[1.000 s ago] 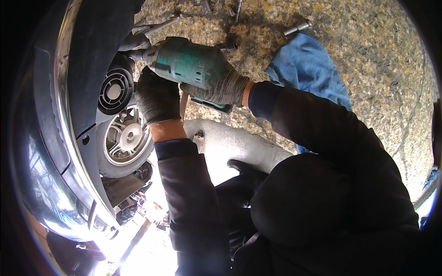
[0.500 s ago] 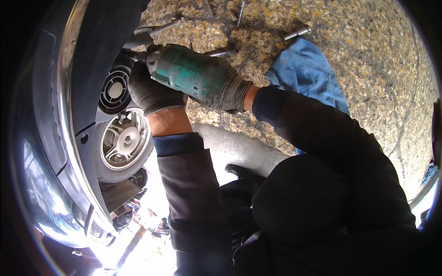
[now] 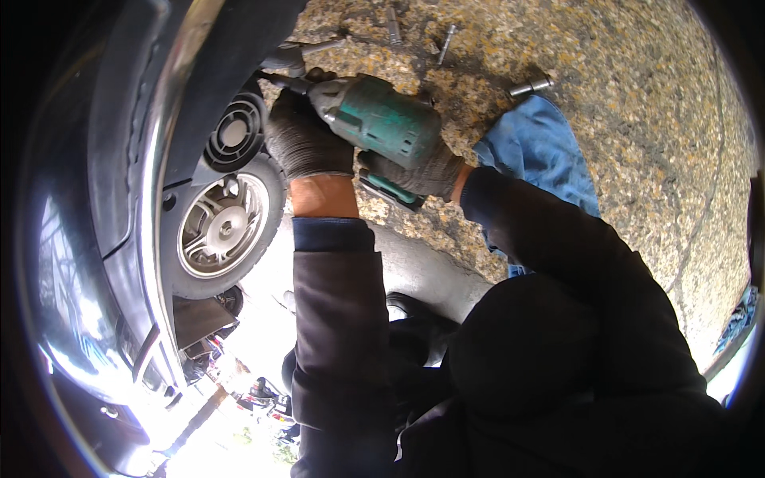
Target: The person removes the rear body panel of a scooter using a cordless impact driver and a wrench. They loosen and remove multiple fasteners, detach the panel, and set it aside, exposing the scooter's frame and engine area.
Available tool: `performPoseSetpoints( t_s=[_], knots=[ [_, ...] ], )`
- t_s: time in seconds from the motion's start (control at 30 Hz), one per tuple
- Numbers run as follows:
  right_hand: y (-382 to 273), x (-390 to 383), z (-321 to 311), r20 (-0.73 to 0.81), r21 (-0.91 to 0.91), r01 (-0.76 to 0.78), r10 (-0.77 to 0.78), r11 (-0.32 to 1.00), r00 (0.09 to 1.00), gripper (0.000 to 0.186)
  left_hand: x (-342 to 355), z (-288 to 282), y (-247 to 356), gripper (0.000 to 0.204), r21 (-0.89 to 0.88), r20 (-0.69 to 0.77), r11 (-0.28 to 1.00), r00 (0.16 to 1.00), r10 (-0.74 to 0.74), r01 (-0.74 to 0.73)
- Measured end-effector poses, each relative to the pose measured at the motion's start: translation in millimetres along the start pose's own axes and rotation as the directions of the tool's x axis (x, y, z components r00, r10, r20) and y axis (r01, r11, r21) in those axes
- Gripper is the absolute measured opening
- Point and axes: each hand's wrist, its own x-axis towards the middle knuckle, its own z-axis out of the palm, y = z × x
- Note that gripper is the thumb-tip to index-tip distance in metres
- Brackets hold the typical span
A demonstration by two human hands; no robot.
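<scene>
My right hand (image 3: 426, 169), in a worn knit glove, grips the handle of a green and black cordless impact driver (image 3: 382, 119). The driver lies slanted, its nose and thin dark shaft (image 3: 280, 80) pointing left at the underside of a dark scooter body (image 3: 179, 119). My left hand (image 3: 311, 137), gloved too, is closed around the front of the driver; most of its fingers are hidden behind the tool. Just below that hand is a round slotted cover (image 3: 234, 132), with a spoked scooter wheel (image 3: 226, 226) under it. Where the shaft's tip meets the scooter is too dark to tell.
On the rough stone ground lie a large metal socket (image 3: 531, 85), a thin extension bar (image 3: 446, 45) and another metal tool (image 3: 394, 26). A blue cloth (image 3: 542, 147) is spread beside my right forearm. Chrome trim (image 3: 171, 103) runs along the scooter at left.
The whole view has shifted, so the scooter, wheel and hands sit farther right. More of the driver's base shows under my right hand. Both hands keep their hold.
</scene>
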Motion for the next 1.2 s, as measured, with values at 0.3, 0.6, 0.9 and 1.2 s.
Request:
performPoseSetpoints(
  t_s=[0.3,0.6,0.9,1.2],
  knots=[
    [5.7,-22.6,-7.4,0.299,0.241,-0.512,0.439,0.824,0.847,0.047,-8.5,6.9,-7.4,0.031,0.061,-0.024,0.998,1.000,0.013,-0.012],
    [-14.1,-50.0,-47.4,0.439,0.416,-0.760,0.622,0.499,0.648,0.035,-27.4,-17.9,-38.6,0.023,0.889,0.437,-0.275,0.855,0.279,-0.365],
    [-20.4,-120.4,-78.7,0.518,0.765,-0.600,0.776,-0.233,0.359,0.022,-23.7,-83.1,-35.5,0.007,0.134,-0.019,0.990,0.999,-0.044,0.046],
    [-2.6,-195.0,-105.8,0.428,0.547,-0.819,0.899,-0.174,0.095,0.040,27.5,-73.3,3.4,0.031,-0.553,0.283,0.833,0.944,0.172,0.014]
  ],
)
